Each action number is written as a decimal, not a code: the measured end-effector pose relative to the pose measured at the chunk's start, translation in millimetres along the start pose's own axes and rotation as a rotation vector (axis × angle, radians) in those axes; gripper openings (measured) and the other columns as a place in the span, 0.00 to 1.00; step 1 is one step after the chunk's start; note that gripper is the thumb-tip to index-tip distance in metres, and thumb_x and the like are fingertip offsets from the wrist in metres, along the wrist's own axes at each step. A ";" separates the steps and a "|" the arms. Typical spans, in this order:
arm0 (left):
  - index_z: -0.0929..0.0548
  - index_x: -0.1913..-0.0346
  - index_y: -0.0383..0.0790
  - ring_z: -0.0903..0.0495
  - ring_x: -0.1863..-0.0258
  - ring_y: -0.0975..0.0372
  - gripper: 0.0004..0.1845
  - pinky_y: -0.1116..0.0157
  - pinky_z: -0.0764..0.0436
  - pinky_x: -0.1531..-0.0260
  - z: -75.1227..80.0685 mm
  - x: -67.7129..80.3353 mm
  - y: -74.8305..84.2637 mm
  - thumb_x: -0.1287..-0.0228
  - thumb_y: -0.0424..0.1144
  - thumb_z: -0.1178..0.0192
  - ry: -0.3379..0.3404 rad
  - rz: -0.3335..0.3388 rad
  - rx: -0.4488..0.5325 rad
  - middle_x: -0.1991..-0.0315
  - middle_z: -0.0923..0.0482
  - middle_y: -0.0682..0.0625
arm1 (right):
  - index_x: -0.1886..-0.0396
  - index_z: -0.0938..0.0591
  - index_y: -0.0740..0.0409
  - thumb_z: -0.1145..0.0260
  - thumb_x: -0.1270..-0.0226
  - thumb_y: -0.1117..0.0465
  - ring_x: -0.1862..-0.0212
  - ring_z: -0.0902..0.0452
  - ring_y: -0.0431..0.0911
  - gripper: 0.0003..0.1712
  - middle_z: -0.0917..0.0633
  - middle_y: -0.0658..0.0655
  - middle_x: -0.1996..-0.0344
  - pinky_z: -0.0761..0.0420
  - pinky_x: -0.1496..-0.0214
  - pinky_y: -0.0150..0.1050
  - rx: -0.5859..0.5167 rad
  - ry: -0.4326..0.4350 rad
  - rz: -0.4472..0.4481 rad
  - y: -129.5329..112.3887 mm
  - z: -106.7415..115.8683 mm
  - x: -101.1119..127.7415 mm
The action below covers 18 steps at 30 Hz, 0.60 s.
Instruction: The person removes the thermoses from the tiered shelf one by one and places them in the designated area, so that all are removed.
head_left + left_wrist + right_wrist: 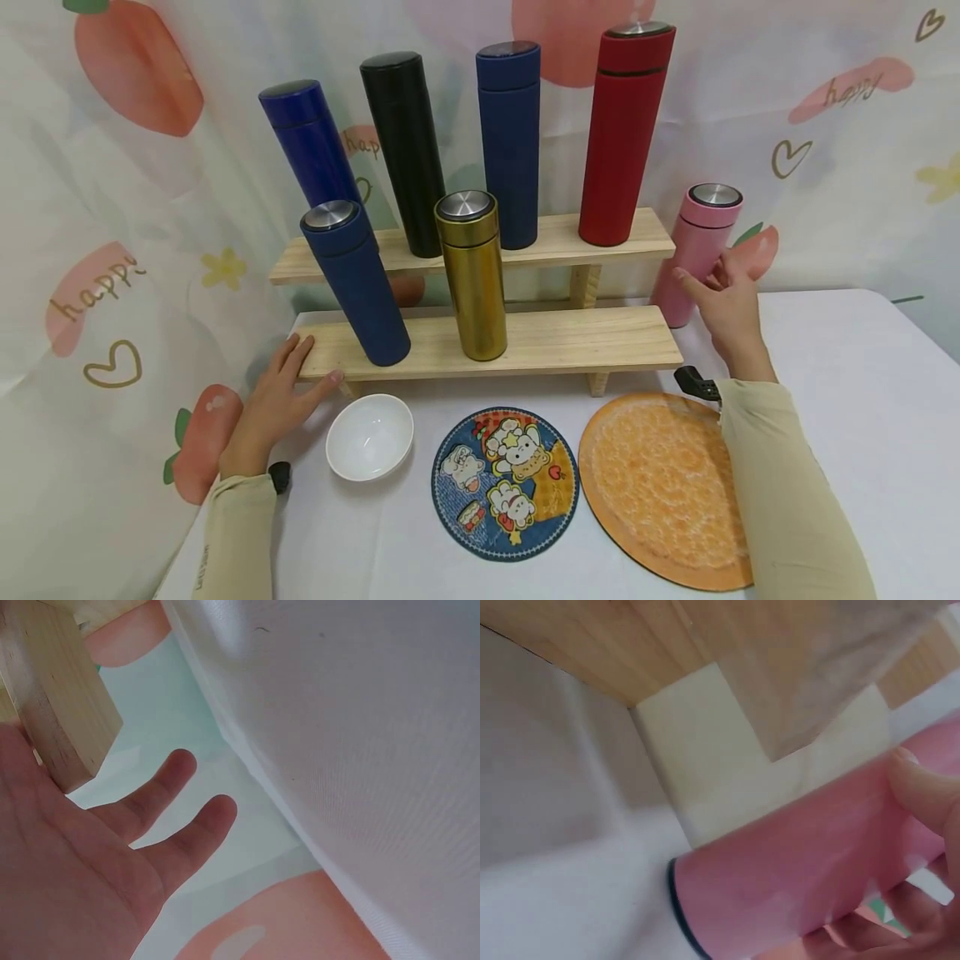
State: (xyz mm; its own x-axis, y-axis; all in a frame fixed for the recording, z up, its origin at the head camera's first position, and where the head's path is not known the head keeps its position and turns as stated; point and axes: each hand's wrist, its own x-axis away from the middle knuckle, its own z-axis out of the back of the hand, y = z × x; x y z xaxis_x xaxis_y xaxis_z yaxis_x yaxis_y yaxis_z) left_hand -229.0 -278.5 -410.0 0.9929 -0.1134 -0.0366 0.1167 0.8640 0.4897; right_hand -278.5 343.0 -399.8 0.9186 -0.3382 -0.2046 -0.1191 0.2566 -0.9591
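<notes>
A pink flask (701,242) with a steel cap stands on the white table, just right of the wooden two-step rack (540,342). My right hand (701,271) grips it at mid-height, thumb on the near side and fingers round the back. In the right wrist view the thumb (922,787) presses on the pink flask (795,870), beside the rack's leg (705,750). My left hand (311,362) rests with straight fingers on the left end of the lower shelf. The left wrist view shows that hand's fingers (187,802) spread beside the shelf end (60,712).
The upper shelf carries a blue (311,142), black (405,150), navy (512,142) and red flask (622,133). A navy (356,283) and a gold flask (472,275) stand on the lower one. In front lie a white bowl (370,435), a cartoon mat (505,482) and an orange mat (660,487).
</notes>
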 end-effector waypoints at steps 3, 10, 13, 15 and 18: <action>0.50 0.13 0.38 0.52 0.21 0.27 0.52 0.26 0.46 0.29 -0.6 -0.4 -0.3 0.24 0.65 0.41 0.000 0.003 -0.003 0.14 0.60 0.34 | 0.13 0.39 0.51 0.34 0.21 0.57 0.24 0.33 0.48 0.41 0.33 0.67 0.20 0.35 0.22 0.42 0.008 -0.034 0.002 -4.9 2.5 1.7; 0.49 0.13 0.39 0.53 0.21 0.26 0.52 0.26 0.47 0.29 -1.2 1.5 -1.2 0.24 0.66 0.41 0.008 0.005 0.009 0.13 0.59 0.35 | 0.10 0.60 0.55 0.39 0.18 0.52 0.16 0.47 0.53 0.52 0.45 0.66 0.15 0.45 0.18 0.44 -0.001 -0.097 -0.050 -29.7 10.5 5.8; 0.50 0.12 0.39 0.53 0.20 0.27 0.53 0.26 0.47 0.29 0.0 1.6 -0.3 0.24 0.66 0.41 0.005 0.005 0.013 0.13 0.60 0.36 | 0.11 0.62 0.54 0.40 0.18 0.50 0.15 0.51 0.53 0.52 0.48 0.66 0.14 0.46 0.18 0.46 0.005 -0.072 -0.051 -44.5 12.7 9.3; 0.51 0.12 0.40 0.53 0.20 0.27 0.53 0.26 0.47 0.29 0.6 1.4 0.0 0.24 0.67 0.42 0.002 0.007 0.013 0.13 0.61 0.37 | 0.10 0.61 0.52 0.41 0.17 0.48 0.15 0.54 0.54 0.52 0.51 0.65 0.14 0.45 0.19 0.47 0.024 -0.052 -0.034 -54.7 12.7 12.9; 0.51 0.12 0.40 0.53 0.20 0.27 0.53 0.26 0.47 0.29 1.2 0.8 0.2 0.24 0.67 0.42 -0.002 0.007 0.010 0.13 0.61 0.37 | 0.10 0.59 0.51 0.42 0.18 0.48 0.15 0.55 0.53 0.50 0.52 0.63 0.14 0.45 0.20 0.42 0.016 -0.025 0.005 -70.4 10.9 19.6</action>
State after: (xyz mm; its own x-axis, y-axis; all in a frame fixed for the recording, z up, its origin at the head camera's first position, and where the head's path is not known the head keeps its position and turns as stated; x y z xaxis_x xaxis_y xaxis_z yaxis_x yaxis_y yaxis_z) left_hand -228.2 -279.1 -408.9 0.9936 -0.1085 -0.0317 0.1098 0.8598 0.4987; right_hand -248.0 328.2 -334.2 0.9273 -0.3138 -0.2042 -0.1181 0.2724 -0.9549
